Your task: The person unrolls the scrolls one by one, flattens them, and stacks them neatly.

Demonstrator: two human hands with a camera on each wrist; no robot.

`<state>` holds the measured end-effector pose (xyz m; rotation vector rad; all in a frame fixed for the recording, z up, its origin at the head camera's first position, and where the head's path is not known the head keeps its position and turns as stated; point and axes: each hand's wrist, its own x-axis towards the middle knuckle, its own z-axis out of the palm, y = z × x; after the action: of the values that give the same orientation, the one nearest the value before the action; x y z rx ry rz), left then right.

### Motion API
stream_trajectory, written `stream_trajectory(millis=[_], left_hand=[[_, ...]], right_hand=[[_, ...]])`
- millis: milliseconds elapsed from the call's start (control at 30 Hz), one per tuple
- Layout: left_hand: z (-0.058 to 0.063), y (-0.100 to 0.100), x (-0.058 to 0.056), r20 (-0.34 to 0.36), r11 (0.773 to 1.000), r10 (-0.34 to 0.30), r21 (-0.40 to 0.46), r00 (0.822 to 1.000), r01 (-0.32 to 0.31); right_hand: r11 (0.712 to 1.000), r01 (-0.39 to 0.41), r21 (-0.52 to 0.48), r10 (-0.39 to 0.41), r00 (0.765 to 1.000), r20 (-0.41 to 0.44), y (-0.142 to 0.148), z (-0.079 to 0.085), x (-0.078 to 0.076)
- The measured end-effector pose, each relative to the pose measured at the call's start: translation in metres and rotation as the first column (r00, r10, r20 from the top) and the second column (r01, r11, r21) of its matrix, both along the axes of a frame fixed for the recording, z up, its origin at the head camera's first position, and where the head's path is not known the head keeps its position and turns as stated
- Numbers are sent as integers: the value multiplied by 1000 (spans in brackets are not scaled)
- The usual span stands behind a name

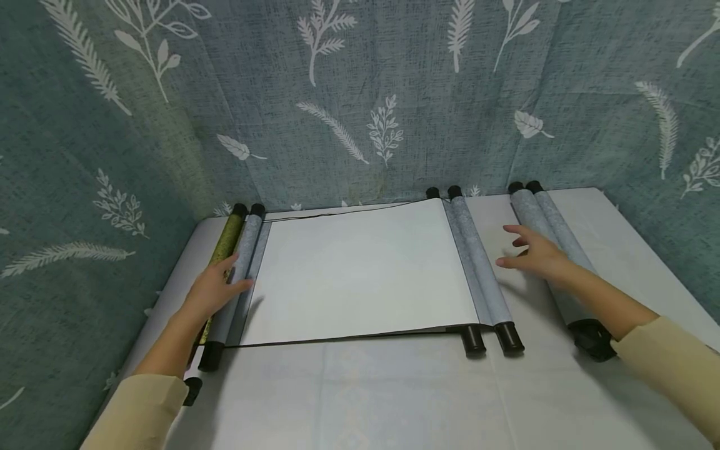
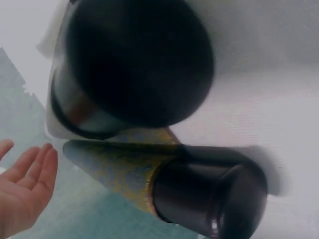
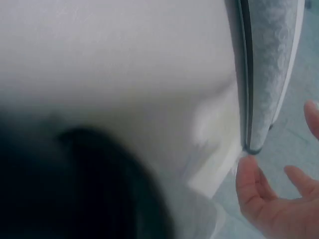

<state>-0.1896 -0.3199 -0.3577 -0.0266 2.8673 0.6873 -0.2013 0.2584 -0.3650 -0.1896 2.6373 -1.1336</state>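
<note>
A partly unrolled hanging scroll with a white sheet (image 1: 360, 269) lies flat in the head view, with a grey-blue roller (image 1: 224, 324) at its left side and another roller (image 1: 479, 256) at its right. My left hand (image 1: 210, 292) is over the left roller, thumb spread toward the sheet. Beside that roller lies a yellow-green patterned scroll (image 1: 228, 234), whose black end cap (image 2: 209, 194) shows large in the left wrist view. My right hand (image 1: 534, 255) hovers with parted, slightly bent fingers, holding nothing, between the right roller and a rolled grey scroll (image 1: 565, 306).
All of this lies on a white-covered table (image 1: 360, 394). A grey-green leaf-patterned curtain (image 1: 360, 94) rises along the back and both sides. A second black rod end (image 1: 474, 342) pokes out under the sheet's lower right corner. Thin dark cord (image 1: 337, 214) runs along its top edge.
</note>
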Motion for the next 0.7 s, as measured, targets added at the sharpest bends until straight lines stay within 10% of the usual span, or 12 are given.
stream_trajectory(millis=[700], left_hand=[[23, 47, 0, -130, 973, -36, 221, 991, 64]], right_hand=[[992, -110, 64, 119, 980, -158, 63, 7, 5]])
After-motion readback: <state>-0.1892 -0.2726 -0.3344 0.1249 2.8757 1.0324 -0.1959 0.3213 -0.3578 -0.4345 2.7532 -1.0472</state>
